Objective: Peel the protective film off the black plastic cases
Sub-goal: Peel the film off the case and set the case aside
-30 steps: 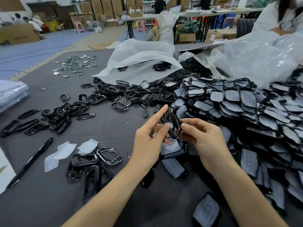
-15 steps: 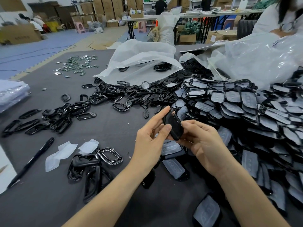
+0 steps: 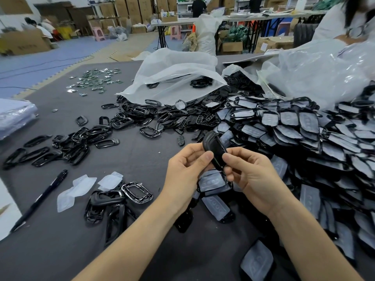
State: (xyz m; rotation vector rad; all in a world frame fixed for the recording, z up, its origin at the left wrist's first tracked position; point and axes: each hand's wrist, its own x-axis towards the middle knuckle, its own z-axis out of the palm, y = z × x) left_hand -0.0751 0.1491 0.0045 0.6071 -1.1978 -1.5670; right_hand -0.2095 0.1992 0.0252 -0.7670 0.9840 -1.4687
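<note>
head: held case (image 3: 214, 148), filmed heap (image 3: 304, 128) right (pen (image 3: 40, 199), peeled films (image 3: 77, 189) left).

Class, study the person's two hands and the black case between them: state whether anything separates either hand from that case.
Nothing visible does. The left hand and right hand both pinch the black case directly, holding it raised above the film-covered cases on the table.
</note>
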